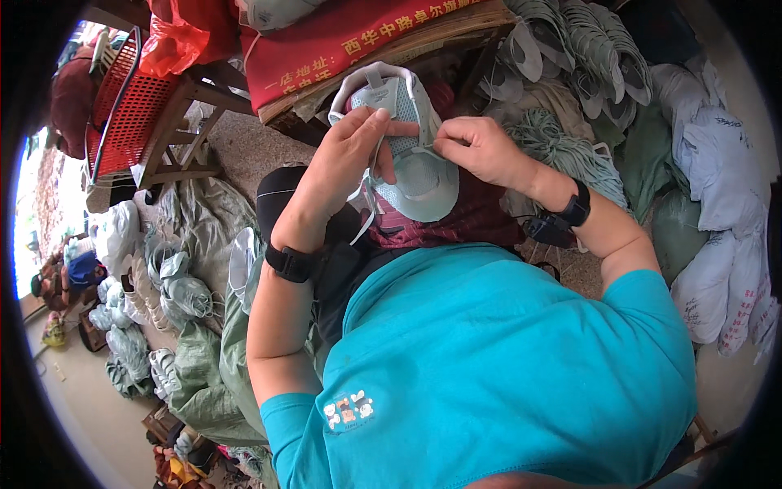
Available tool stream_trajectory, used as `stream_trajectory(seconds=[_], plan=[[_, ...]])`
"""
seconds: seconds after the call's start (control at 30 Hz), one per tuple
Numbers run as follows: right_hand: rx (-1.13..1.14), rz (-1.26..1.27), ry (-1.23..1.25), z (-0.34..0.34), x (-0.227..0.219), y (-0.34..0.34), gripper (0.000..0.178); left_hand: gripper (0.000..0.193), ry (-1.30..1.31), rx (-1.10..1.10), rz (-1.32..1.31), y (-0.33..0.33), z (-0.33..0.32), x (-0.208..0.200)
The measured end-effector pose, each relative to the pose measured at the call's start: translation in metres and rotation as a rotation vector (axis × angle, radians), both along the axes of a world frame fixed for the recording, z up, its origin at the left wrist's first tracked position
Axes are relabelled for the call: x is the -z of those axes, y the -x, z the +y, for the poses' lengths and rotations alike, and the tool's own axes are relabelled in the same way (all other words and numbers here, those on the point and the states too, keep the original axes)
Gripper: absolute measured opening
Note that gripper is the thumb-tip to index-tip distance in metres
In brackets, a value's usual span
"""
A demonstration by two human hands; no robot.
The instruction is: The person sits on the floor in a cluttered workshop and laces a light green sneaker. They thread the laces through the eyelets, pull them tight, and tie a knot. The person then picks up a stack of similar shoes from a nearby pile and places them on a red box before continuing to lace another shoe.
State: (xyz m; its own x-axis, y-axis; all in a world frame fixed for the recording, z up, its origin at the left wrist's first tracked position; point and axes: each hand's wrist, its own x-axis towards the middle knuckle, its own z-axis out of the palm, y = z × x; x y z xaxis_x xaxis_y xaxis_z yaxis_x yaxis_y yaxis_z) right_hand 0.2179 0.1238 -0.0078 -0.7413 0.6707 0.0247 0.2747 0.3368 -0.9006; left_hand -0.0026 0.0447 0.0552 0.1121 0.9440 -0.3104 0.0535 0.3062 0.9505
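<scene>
- From my end, the pale mint shoe (422,196) sits mid-scene, toe toward the wearer, over maroon cloth (399,235).
- Left hand (352,147): fingers spread across the shoe; can't tell if they're gripping anything.
- Right hand (482,150): thumb and forefinger pinching what looks like the lace (366,229), at the shoe's right side. A loose end dangles near left.
- Red basket (122,106) far left, white bags (717,167) right.
</scene>
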Motion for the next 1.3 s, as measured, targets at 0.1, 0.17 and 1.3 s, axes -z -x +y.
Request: stream_trajectory(seconds=[0.1,0.17,1.3], plan=[[0.007,-0.017,-0.377,-0.002,-0.006,0.004,0.013,0.042,-0.038,-0.022,-0.013,-0.001,-0.003,0.005],[-0.019,-0.035,-0.618,-0.006,-0.01,0.008,0.012,0.04,-0.045,-0.071,-0.062,-0.004,-0.005,0.009],[-0.161,0.012,-0.237,0.027,-0.021,0.04,0.02,0.019,-0.302,-0.368,-0.259,-0.011,-0.013,0.043]])
